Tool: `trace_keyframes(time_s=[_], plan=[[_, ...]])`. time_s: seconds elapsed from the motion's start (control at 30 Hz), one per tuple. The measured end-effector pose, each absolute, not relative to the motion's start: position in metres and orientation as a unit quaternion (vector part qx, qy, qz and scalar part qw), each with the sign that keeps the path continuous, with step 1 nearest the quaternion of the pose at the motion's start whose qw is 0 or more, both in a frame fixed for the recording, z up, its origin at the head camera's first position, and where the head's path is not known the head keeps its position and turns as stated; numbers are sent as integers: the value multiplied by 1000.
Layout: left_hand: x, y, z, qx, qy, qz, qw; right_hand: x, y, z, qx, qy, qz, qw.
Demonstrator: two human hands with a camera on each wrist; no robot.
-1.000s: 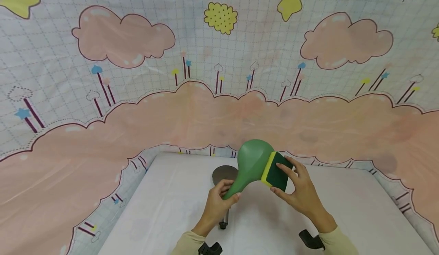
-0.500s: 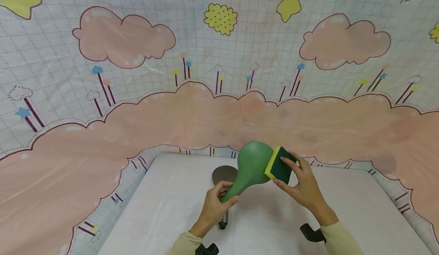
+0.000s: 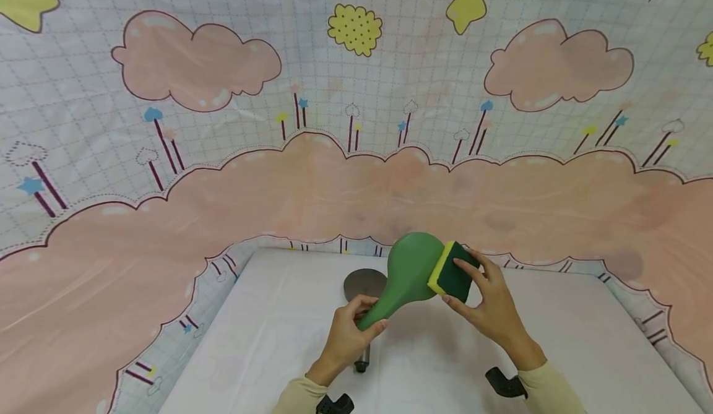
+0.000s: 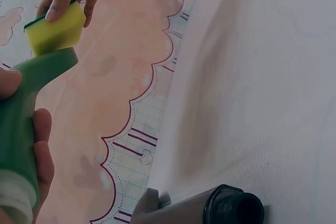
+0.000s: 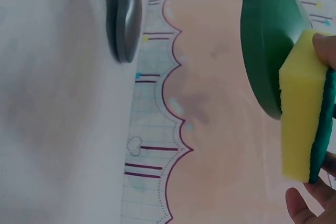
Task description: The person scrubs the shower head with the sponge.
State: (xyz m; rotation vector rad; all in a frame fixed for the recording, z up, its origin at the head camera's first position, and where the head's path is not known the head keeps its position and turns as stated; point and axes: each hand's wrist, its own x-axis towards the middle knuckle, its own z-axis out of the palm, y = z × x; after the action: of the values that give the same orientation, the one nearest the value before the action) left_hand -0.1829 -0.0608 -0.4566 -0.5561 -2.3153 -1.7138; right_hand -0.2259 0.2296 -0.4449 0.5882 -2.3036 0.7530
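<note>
In the head view, my left hand (image 3: 345, 340) grips the handle of a green handheld shower head (image 3: 412, 265), held above the table with its round head up and away. My right hand (image 3: 497, 309) pinches a sponge (image 3: 459, 276) by its edges. Its dark green scouring side faces the palm, and its yellow side touches the right side of the shower head. The right wrist view shows the yellow foam (image 5: 302, 103) against the green head's rim. A white end piece (image 4: 17, 195) shows at the handle's bottom in the left wrist view.
A grey shower head (image 3: 361, 284) lies on the white table (image 3: 250, 352), partly hidden behind my left hand. Its dark threaded end (image 4: 239, 208) shows in the left wrist view. A cloud-patterned cloth (image 3: 356, 197) rises behind the table.
From one second ago, the sponge has shifted slightly right along the shower head's side, then a little back and down. The shower head has dipped slightly. Both hands keep their hold.
</note>
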Motion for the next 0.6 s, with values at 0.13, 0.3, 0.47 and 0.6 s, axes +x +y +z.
trace_keyframes(time_s=[0.13,0.3,0.47,0.6], plan=[[-193,-60,-473,-186,-797,-563,115,-223,227,-445,245,-869,281,327],[-202,-63,-491,-197,-795,-559,128,-219,225,-445,260,-869,267,326],[-202,-66,-494,-225,-787,-558,135,-220,226,-443,267,-865,258,338],[-201,-68,-493,-240,-792,-539,154,-225,226,-437,259,-862,258,352]])
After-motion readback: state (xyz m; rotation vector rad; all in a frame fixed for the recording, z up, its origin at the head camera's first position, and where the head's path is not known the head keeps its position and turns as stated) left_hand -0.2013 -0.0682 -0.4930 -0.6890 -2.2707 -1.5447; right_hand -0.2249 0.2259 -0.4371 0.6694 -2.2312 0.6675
